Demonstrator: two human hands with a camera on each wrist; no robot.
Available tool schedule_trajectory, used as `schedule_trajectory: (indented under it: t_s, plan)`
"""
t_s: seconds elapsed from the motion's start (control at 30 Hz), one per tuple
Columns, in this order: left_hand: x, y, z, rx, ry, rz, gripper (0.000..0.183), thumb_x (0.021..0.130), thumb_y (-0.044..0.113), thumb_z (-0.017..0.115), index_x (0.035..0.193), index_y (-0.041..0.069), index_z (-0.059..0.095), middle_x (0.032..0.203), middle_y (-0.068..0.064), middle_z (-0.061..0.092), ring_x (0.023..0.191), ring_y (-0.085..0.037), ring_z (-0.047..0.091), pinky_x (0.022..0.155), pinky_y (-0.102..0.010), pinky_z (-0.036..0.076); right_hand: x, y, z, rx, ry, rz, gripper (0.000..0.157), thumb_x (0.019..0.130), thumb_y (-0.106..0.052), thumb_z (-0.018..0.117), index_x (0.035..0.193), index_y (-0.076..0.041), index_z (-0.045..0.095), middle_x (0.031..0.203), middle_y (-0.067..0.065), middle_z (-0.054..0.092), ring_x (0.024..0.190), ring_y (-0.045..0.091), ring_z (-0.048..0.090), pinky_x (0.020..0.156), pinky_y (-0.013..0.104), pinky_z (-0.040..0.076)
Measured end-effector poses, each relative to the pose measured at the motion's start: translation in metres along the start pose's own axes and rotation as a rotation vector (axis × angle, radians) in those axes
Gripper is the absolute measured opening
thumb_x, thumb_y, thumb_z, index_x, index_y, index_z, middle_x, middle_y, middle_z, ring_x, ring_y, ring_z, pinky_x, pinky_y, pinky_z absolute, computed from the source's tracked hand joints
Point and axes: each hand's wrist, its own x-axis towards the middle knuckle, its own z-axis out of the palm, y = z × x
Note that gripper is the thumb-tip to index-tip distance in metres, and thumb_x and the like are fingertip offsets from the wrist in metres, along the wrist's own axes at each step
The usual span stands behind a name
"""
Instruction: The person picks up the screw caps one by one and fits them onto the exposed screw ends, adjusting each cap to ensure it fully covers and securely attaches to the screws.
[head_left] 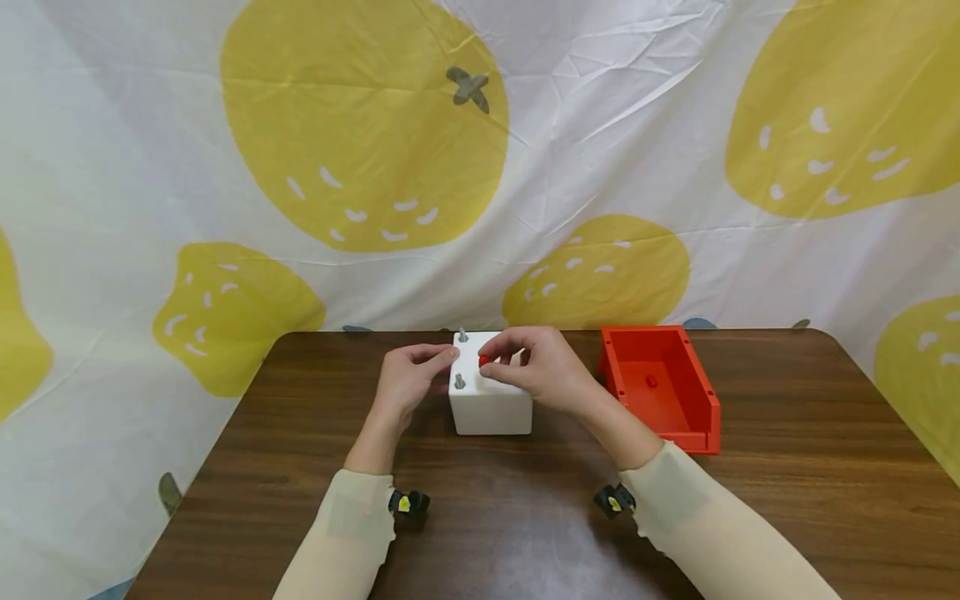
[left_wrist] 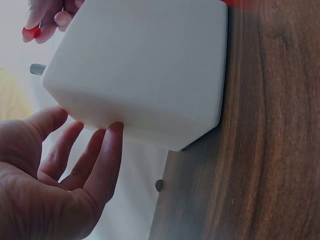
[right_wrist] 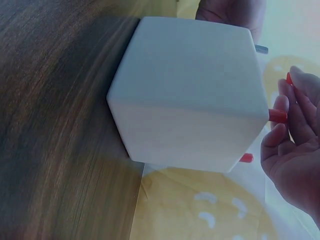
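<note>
A white block point(head_left: 491, 413) stands on the table, with two bare threaded metal studs point(head_left: 460, 381) rising from its left side. In the right wrist view, two red caps point(right_wrist: 277, 115) stick out of the block's top on the other side. My right hand point(head_left: 543, 371) is over the top and pinches a small red cap point(left_wrist: 31, 33) between thumb and fingertips, apart from the studs. My left hand point(head_left: 405, 379) touches the block's left side with its fingertips, the fingers extended and the thumb near the top edge.
To the right of the block is a red open-fronted bin point(head_left: 708, 408), and one small red piece point(head_left: 651, 381) lies in it. Behind the brown wooden table point(head_left: 510, 517) hangs a white cloth point(head_left: 600, 108) with yellow fruit shapes.
</note>
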Motion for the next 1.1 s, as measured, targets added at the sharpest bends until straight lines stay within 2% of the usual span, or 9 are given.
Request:
schedule_trajectory:
  t_s: [0.23, 0.57, 0.97, 1.1]
  plan:
    - [-0.001, 0.001, 0.0, 0.007, -0.001, -0.003, 0.029, 0.097, 0.023, 0.082, 0.117, 0.003, 0.08, 0.116, -0.014, 0.075, 0.094, -0.023, 0.073, 0.09, -0.052, 0.063, 0.004, -0.001, 0.006, -0.036, -0.033, -0.006, 0.011, 0.092, -0.015, 0.086, 0.102, -0.014, 0.082, 0.087, -0.006, 0.072, 0.082, 0.017, 0.063, 0.067, 0.032, 0.054]
    - [-0.002, 0.001, -0.001, 0.024, -0.005, 0.013, 0.029, 0.097, 0.026, 0.082, 0.117, 0.005, 0.081, 0.116, -0.014, 0.075, 0.095, -0.025, 0.073, 0.09, -0.051, 0.063, 0.008, -0.004, 0.016, -0.059, -0.064, -0.023, 0.01, 0.091, -0.015, 0.086, 0.099, -0.016, 0.082, 0.083, -0.007, 0.07, 0.077, 0.017, 0.06, 0.06, 0.028, 0.05]
    - [-0.001, -0.001, -0.001, 0.01, -0.015, 0.034, 0.029, 0.099, 0.025, 0.08, 0.117, 0.003, 0.08, 0.115, -0.014, 0.075, 0.093, -0.021, 0.073, 0.092, -0.054, 0.061, 0.011, -0.003, 0.025, -0.028, -0.08, -0.063, 0.013, 0.09, -0.011, 0.087, 0.102, -0.012, 0.082, 0.086, -0.009, 0.071, 0.078, 0.014, 0.061, 0.055, 0.026, 0.046]
    - [-0.001, -0.001, -0.001, 0.012, -0.009, 0.03, 0.029, 0.098, 0.024, 0.08, 0.117, 0.003, 0.08, 0.114, -0.014, 0.075, 0.092, -0.021, 0.072, 0.093, -0.054, 0.061, 0.012, -0.002, 0.027, -0.02, -0.084, -0.079, 0.013, 0.089, -0.009, 0.087, 0.101, -0.011, 0.081, 0.088, -0.009, 0.072, 0.079, 0.013, 0.062, 0.058, 0.026, 0.048]
